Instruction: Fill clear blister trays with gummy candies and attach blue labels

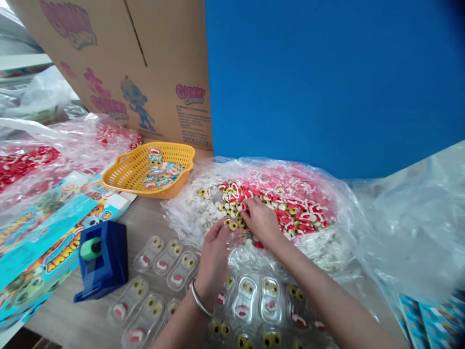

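Curled round a clear tray, the left hand has it firmly enough, while the right hand is narrowed to a fingertip pinch on what looks like a small red-and-white piece. Beneath and beyond both spreads the big plastic bag, heaped with loose bits. Off to its left stands a yellow basket, well apart from the hands. Nearer the person, more trays lie in rows on the table, eye ends facing away. The held tray seems to point likewise: long axis running away from the person, its yellow eyes at the far end (fingers cover part of it, so I couldn't swear to the angle). Smallest, the pinched piece sits just beyond those eyes and rightward, the right hand nearest; its own long axis I cannot tell.
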Demonstrator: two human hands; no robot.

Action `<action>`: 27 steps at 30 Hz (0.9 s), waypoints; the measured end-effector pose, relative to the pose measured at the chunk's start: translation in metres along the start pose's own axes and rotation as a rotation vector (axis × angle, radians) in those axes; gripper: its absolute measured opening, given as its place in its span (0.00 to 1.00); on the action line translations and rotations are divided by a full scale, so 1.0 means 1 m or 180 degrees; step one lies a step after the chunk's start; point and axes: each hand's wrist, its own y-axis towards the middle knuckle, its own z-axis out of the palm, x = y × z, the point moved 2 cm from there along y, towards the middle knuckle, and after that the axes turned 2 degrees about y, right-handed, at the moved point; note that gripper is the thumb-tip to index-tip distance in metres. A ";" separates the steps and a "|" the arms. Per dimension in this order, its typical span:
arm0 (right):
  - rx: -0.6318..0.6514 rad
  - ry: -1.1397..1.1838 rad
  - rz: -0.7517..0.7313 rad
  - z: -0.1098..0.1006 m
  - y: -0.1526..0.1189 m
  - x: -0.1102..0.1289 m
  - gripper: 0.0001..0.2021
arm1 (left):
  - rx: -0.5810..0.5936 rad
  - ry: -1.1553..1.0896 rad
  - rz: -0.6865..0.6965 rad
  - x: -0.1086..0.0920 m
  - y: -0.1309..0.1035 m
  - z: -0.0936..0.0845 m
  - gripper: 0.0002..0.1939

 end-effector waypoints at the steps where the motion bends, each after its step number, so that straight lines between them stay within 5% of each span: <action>1: 0.0061 -0.0039 -0.0017 0.002 0.002 0.000 0.07 | -0.0002 -0.0066 -0.0029 0.000 0.000 0.000 0.21; 6: -0.0286 0.0740 -0.0137 -0.013 -0.012 -0.009 0.09 | 0.0117 -0.0275 -0.0140 -0.002 -0.012 0.006 0.20; 9: -0.0713 0.1179 -0.0470 -0.040 -0.052 -0.006 0.08 | 0.0467 -0.0322 -0.0177 0.001 -0.028 0.020 0.18; 12: -0.0714 0.1015 -0.1032 -0.062 -0.107 0.003 0.08 | 0.0724 -0.0326 -0.0234 0.014 -0.051 0.039 0.16; 17: -0.0911 0.0078 -0.1413 -0.079 -0.191 -0.011 0.08 | 0.0925 -0.0178 -0.0398 0.058 -0.094 0.067 0.13; 27: -0.1573 -0.0328 -0.0484 -0.123 -0.321 -0.088 0.08 | 0.1596 0.0559 -0.1001 0.158 -0.164 0.127 0.13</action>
